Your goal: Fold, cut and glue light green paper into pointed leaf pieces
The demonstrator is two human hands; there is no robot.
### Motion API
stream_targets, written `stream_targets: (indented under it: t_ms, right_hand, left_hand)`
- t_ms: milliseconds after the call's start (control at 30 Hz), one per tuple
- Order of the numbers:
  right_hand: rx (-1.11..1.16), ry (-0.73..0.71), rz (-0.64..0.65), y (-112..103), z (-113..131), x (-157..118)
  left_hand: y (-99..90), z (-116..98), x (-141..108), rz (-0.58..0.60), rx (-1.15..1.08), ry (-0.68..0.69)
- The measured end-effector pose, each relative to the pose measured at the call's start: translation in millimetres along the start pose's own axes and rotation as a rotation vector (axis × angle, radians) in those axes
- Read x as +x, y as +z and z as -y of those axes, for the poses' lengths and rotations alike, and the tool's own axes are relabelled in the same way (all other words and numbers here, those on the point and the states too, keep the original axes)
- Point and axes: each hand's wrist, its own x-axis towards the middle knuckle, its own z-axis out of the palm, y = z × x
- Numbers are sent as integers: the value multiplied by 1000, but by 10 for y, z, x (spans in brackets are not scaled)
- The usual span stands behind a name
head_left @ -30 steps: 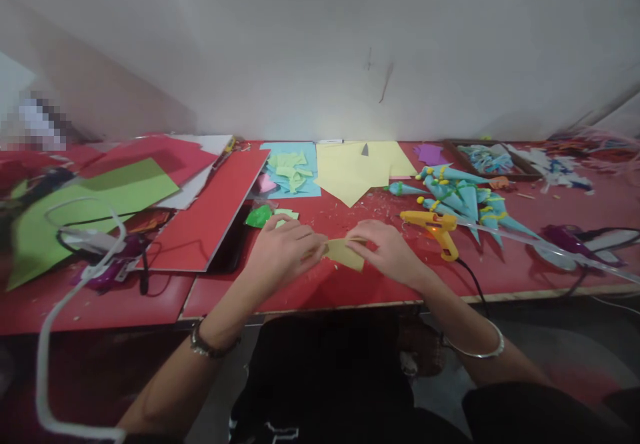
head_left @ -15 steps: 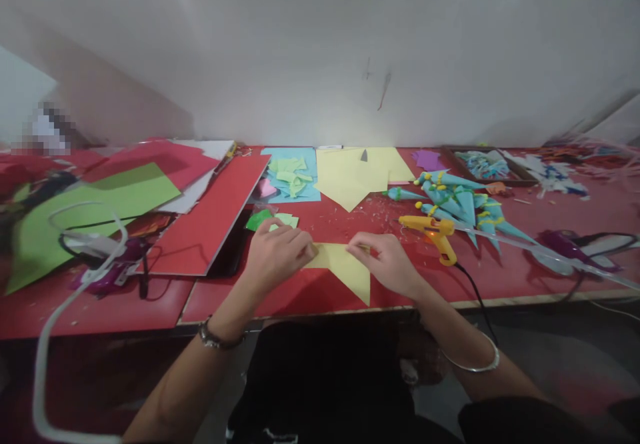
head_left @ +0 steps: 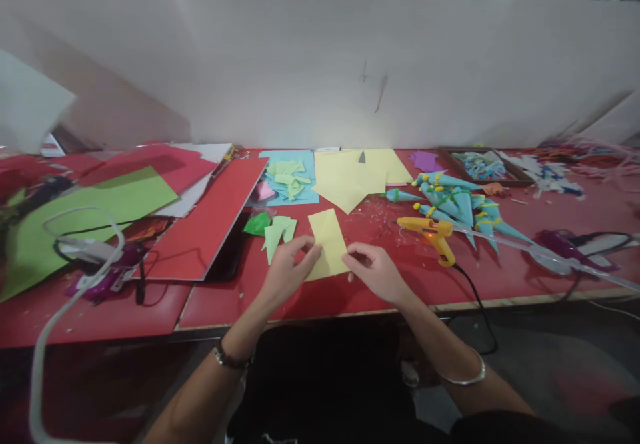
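Note:
A folded piece of yellow paper [head_left: 329, 244], now a slanted rectangle, is held just above the red table at the centre. My left hand [head_left: 293, 264] pinches its left edge between thumb and fingers. On the right edge, my right hand [head_left: 375, 271] has its thumb and fingertips closed on the paper. Small light green paper pieces [head_left: 274, 236] and a bright green packet [head_left: 257, 223] lie beyond my left hand. A yellow glue gun [head_left: 430, 231] rests on the table to the right of my right hand.
Blue paper cones [head_left: 453, 203] lie piled behind the glue gun. A large yellow sheet [head_left: 347, 177] is at the back. To the left stands a slanted red board [head_left: 200, 224]. A dark tray [head_left: 493, 169] holds small pieces at the back right. The table's front edge [head_left: 310, 319] runs below my hands.
The yellow paper has gone from a wide shape with a downward point to an upright, tilted rectangle. My left hand has moved right and slightly down, uncovering more of the light green pieces.

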Motion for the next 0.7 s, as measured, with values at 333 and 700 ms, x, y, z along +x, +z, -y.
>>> stream_targets:
  t_ms: [333, 700]
  right_hand:
    - [-261, -148, 12, -9, 108, 83]
    - [-240, -144, 21, 43, 135, 43]
  left_hand:
    - [64, -27, -50, -29, 499, 316]
    - [186, 8, -74, -325, 742, 467]
